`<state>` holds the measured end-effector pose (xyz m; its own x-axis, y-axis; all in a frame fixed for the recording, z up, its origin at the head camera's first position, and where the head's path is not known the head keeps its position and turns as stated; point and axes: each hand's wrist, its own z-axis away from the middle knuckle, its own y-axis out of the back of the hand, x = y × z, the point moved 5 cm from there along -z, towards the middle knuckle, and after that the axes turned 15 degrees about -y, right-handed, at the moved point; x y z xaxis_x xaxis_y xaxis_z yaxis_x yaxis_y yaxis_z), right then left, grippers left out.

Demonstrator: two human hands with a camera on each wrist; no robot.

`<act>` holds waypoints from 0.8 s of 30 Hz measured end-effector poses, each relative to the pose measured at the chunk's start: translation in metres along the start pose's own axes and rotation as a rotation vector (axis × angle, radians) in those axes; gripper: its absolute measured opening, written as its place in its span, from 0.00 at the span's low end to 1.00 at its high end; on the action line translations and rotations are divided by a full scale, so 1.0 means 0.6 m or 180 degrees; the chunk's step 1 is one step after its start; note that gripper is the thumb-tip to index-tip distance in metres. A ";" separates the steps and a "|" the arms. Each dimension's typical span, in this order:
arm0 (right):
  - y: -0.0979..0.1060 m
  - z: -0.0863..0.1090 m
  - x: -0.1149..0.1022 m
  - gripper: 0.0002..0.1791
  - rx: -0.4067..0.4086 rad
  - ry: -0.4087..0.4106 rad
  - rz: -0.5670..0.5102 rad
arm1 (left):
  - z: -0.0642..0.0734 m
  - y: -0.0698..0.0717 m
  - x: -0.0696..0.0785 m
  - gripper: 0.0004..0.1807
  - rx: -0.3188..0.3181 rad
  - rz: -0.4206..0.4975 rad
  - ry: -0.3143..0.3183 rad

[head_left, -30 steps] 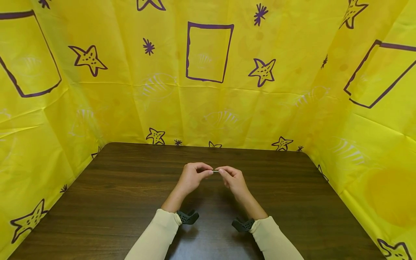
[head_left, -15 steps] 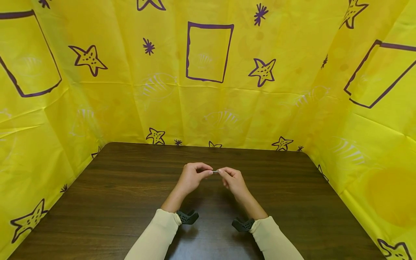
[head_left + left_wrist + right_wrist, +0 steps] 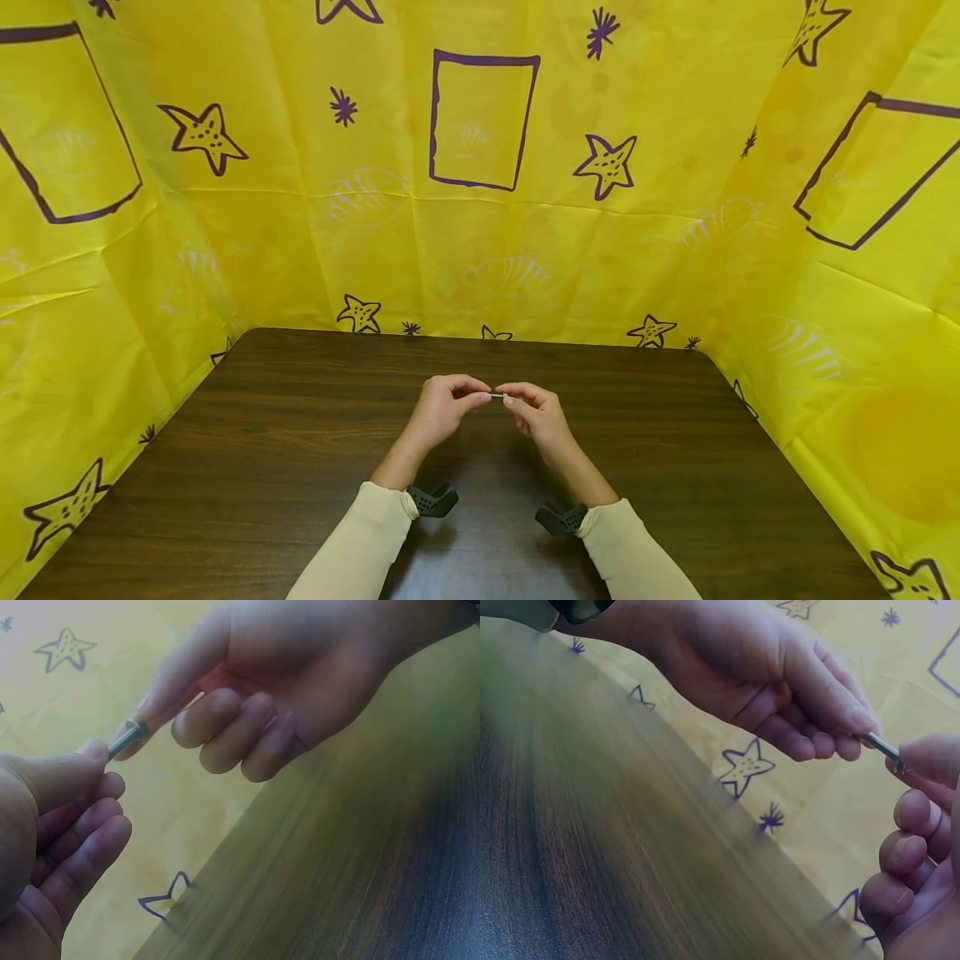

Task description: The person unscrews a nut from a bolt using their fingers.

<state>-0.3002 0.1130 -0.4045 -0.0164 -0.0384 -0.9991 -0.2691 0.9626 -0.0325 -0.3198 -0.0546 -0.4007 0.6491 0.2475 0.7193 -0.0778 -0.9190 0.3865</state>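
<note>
My left hand (image 3: 441, 408) pinches one end of a small metal bolt (image 3: 497, 396) between thumb and forefinger. The bolt lies nearly level above the table, bridging both hands. Its threaded shank shows in the left wrist view, with a wider piece like a nut (image 3: 136, 726) at the far end. There my right hand (image 3: 542, 418) has its thumb and forefinger at the nut, its other fingers curled below. The right wrist view shows the nut end by the right thumb (image 3: 934, 756). The bolt's other end is hidden in the left fingertips.
A dark wood-grain table (image 3: 300, 433) lies under both hands. Yellow cloth (image 3: 262, 250) with purple stars and fish prints hangs around its back and sides. Each wrist wears a dark band, the left band (image 3: 435, 502) and the right band (image 3: 561, 520).
My right thumb and forefinger shift slightly at the nut, coming together and then spreading a little. The left hand and the bolt stay almost still.
</note>
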 end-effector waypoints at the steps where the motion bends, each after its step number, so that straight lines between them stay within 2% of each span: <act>1: 0.000 0.000 0.000 0.11 -0.0003 0.0011 -0.0002 | 0.000 0.000 0.000 0.03 0.0002 0.0002 0.0011; 5: 0.002 -0.002 0.002 0.11 -0.0022 0.0089 0.0002 | -0.001 -0.001 -0.001 0.03 0.0003 -0.0011 0.0000; 12: 0.015 -0.021 0.033 0.12 0.0003 0.0151 -0.0060 | 0.000 0.000 -0.002 0.03 0.0011 -0.0014 0.0015; 19: 0.014 -0.023 0.036 0.13 -0.0008 0.0305 -0.0050 | -0.001 -0.001 -0.003 0.03 0.0015 -0.0011 0.0050; 24: 0.013 -0.023 0.037 0.14 0.0046 0.0237 0.0035 | 0.000 -0.001 -0.005 0.03 0.0012 -0.0002 0.0103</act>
<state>-0.3161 0.1157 -0.4267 -0.0910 -0.0470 -0.9947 -0.2545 0.9668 -0.0224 -0.3215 -0.0546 -0.4033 0.6242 0.2577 0.7375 -0.0746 -0.9200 0.3847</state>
